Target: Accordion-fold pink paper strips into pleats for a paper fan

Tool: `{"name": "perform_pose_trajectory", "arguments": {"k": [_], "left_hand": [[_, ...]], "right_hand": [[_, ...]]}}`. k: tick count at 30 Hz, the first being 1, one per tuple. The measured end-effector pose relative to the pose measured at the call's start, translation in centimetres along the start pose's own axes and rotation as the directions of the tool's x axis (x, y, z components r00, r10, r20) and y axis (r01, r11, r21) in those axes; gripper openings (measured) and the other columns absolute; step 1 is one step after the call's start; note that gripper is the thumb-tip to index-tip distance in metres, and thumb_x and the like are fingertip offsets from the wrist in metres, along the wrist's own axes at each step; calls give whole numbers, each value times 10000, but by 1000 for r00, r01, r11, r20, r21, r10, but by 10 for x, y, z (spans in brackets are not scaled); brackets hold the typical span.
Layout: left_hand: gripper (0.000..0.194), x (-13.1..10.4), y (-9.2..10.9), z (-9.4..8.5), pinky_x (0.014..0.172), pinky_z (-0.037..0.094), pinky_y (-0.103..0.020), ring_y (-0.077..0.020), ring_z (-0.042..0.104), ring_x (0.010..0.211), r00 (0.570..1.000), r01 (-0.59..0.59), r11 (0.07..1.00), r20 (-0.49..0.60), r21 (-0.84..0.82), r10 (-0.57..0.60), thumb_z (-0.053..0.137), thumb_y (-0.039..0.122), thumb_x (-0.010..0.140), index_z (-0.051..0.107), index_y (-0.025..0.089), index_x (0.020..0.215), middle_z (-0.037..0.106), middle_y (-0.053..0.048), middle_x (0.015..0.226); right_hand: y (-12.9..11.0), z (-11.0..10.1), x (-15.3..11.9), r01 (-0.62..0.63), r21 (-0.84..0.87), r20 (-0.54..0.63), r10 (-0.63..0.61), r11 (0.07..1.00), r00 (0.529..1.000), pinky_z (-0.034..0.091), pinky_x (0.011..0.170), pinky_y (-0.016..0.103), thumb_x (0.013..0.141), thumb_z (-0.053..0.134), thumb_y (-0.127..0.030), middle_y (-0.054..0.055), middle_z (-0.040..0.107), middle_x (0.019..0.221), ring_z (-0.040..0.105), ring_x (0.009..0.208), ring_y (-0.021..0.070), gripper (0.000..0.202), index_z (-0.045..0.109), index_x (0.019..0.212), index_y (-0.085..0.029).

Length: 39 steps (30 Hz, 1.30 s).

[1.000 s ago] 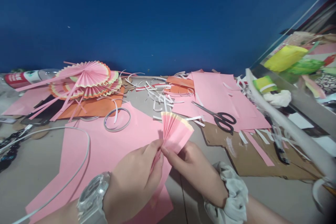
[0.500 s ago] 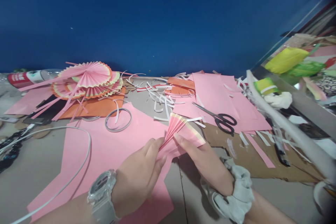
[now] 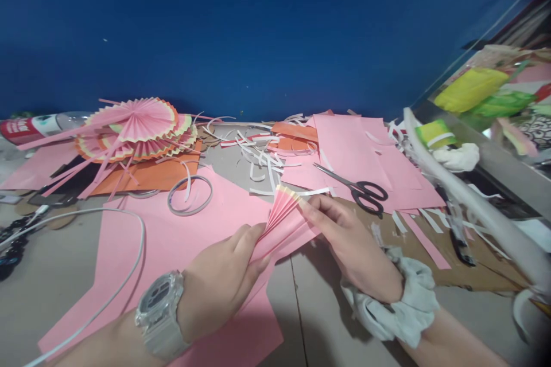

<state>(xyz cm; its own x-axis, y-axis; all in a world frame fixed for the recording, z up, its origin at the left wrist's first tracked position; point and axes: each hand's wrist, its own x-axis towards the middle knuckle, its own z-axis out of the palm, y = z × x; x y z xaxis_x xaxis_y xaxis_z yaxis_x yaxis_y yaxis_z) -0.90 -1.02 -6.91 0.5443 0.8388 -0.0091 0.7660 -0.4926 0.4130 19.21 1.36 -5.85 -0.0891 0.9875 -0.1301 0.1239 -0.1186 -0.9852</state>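
Observation:
A partly pleated pink paper [image 3: 282, 221] with a pale yellow edge is held up between my two hands. My left hand [image 3: 226, 278] pinches the gathered folds at their lower left end. With thumb and fingers, my right hand [image 3: 344, 238] grips the paper's yellow-edged upper right part. Beneath them lies a large pink sheet [image 3: 172, 252] with angled edges. On it, left of the held paper, rests a grey tape roll [image 3: 190, 213]. Black-handled scissors [image 3: 353, 186] lie beyond my right hand, partly on pink sheets [image 3: 353, 149].
Finished pleated paper rosettes [image 3: 138, 126] with pink strips are stacked on orange paper [image 3: 150, 175] at the left. White paper scraps [image 3: 258, 160] are scattered at the back. A box cutter [image 3: 461, 246] lies on brown cardboard [image 3: 482, 275]. A white cable [image 3: 142, 241] curves across the left.
My right hand has shifted up and right, from the middle of the pleats to the paper's yellow edge. The left hand keeps its pinch, and the view has turned slightly.

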Motion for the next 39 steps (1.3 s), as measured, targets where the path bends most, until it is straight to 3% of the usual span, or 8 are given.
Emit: {"name": "perform_pose_trajectory", "arguments": {"k": [5, 8, 11, 17, 20, 25, 30, 39], "left_hand": [[378, -1, -2, 0, 753, 500, -398, -251, 604, 956, 1000, 22, 999, 14, -36, -22, 235, 377, 934, 303, 188, 1254, 546, -109, 1176], [366, -3, -3, 1, 782, 485, -378, -237, 587, 994, 999, 13, 997, -49, -72, -16, 258, 356, 933, 283, 194, 1261, 540, -102, 1190], [350, -4, -5, 1, 820, 464, -346, -211, 563, 1037, 996, 55, 990, -59, -130, -63, 299, 333, 929, 279, 217, 1259, 543, -69, 1193], [336, -1, -6, -2, 870, 424, -343, -194, 535, 1066, 989, 145, 956, 17, -254, -146, 286, 325, 934, 290, 242, 1259, 542, -37, 1197], [348, 0, -6, -6, 890, 406, -341, -192, 522, 1074, 983, 186, 927, 60, -327, -176, 292, 350, 932, 297, 243, 1263, 539, -38, 1195], [357, 1, -9, -12, 839, 420, -313, -178, 545, 999, 987, 143, 896, 126, -420, -99, 358, 384, 910, 323, 250, 1239, 549, -25, 1153], [351, 3, -9, -15, 783, 423, -326, -187, 568, 929, 987, 128, 919, 142, -372, -80, 360, 382, 907, 330, 246, 1229, 580, -19, 1082], [277, -2, -10, -9, 708, 431, -350, -210, 599, 847, 992, 69, 987, 111, -143, -53, 264, 372, 934, 349, 244, 1164, 599, -33, 989]], "right_hand": [[-4, 2, -2, 27, -82, -5, -27, 996, 1000, 358, 546, 199, 848, 500, -367, -51, 398, 618, 395, 575, 93, 281, 430, 639, -194], [-7, 7, -5, -50, 6, 97, 49, 999, 994, 439, 632, 236, 841, 495, -379, -15, 553, 759, 530, 698, 133, 186, 538, 802, -203], [-7, 7, -6, -109, 67, 187, 95, 992, 978, 477, 714, 287, 820, 516, -400, 7, 616, 874, 588, 773, 164, 249, 569, 973, -210], [-4, -5, -2, -87, -61, 263, 100, 994, 960, 474, 752, 320, 823, 537, -358, 18, 624, 892, 591, 804, 188, 246, 579, 1001, -193], [-4, -8, 0, -5, -66, 279, 23, 998, 960, 432, 833, 304, 828, 547, -299, 11, 621, 947, 568, 903, 188, 232, 584, 1033, -197], [-6, -7, -1, 32, -115, 291, 3, 993, 957, 420, 776, 258, 843, 527, -317, -6, 619, 897, 553, 863, 164, 188, 603, 972, -202], [-10, -6, -4, 79, -165, 282, -29, 983, 959, 405, 692, 201, 834, 547, -314, -32, 603, 822, 534, 776, 123, 129, 606, 833, -200], [-10, -3, -7, 156, -348, 203, -88, 924, 975, 422, 718, 261, 841, 517, -390, -15, 589, 865, 538, 814, 155, 192, 543, 906, -210]]}}
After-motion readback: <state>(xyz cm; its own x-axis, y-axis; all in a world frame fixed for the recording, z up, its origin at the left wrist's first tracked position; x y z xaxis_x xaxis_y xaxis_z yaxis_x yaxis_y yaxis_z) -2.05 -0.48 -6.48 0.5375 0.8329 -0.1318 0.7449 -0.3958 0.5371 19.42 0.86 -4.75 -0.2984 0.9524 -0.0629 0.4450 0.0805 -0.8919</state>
